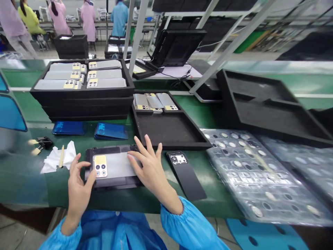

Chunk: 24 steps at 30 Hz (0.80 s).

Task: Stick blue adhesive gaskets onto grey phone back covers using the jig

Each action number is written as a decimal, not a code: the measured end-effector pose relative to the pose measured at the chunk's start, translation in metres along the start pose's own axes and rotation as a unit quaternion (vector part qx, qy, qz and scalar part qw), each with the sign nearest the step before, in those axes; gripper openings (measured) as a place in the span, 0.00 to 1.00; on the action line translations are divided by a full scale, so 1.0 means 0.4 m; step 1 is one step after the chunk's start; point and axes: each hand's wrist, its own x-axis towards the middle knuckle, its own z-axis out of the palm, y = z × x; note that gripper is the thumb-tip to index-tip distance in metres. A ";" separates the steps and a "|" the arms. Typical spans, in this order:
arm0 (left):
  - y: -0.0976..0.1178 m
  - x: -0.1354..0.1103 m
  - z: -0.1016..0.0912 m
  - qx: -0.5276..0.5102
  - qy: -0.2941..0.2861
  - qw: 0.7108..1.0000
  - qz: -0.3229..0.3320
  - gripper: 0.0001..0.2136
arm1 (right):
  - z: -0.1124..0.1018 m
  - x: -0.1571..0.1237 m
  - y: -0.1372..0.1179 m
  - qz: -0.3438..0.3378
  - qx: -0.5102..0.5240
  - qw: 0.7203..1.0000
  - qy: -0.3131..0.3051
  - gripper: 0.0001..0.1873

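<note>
A silver phone back cover (118, 166) with a yellow-filmed camera block lies flat in a dark fixture (117, 184) in front of me. My left hand (79, 184) is at its camera end, thumb at the block's edge and fingers apart near the fixture's left side. My right hand (149, 166) reaches over the other end, thumb and index finger touching the cover, the other fingers stretched out. A black phone back cover (187, 178) with a bright camera area lies to the right of the fixture.
Left are a white tissue (55, 160) with a thin stick, and a black clip (44, 142). Blue-filmed pieces (111, 131) lie behind the fixture. Stacked black trays (87, 104) hold silver covers; another black tray (166, 128) holds several more. Clear plastic sheets (249, 173) with round parts lie right.
</note>
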 end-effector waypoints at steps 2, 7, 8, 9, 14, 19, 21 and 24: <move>0.013 -0.075 -0.002 0.035 0.023 0.999 0.034 0.06 | 0.009 0.022 0.004 0.008 0.030 1.000 0.003 0.17; 0.011 -0.222 -0.024 0.088 -0.021 0.986 0.138 0.07 | 0.002 0.061 0.015 0.023 0.102 0.994 -0.032 0.13; 0.009 -0.229 -0.031 0.073 -0.043 0.984 0.160 0.09 | -0.009 0.060 0.015 0.016 0.116 0.992 -0.044 0.11; 0.008 -0.228 -0.038 0.050 -0.062 0.981 0.175 0.10 | -0.022 0.056 0.014 0.002 0.129 0.990 -0.058 0.09; 0.038 -0.184 -0.046 -0.026 -0.094 0.985 0.144 0.09 | -0.106 0.008 -0.001 -0.087 0.190 0.977 -0.048 0.04; 0.062 -0.184 -0.019 -0.052 -0.168 0.976 0.128 0.08 | -0.148 -0.038 -0.034 -0.139 0.272 0.951 0.038 0.07; 0.055 -0.186 -0.012 -0.104 -0.186 0.973 0.086 0.09 | -0.147 -0.061 -0.048 -0.158 0.322 0.932 0.057 0.09; 0.045 -0.181 -0.003 -0.225 -0.169 0.960 0.002 0.11 | -0.135 -0.109 -0.068 -0.172 0.377 0.896 0.159 0.11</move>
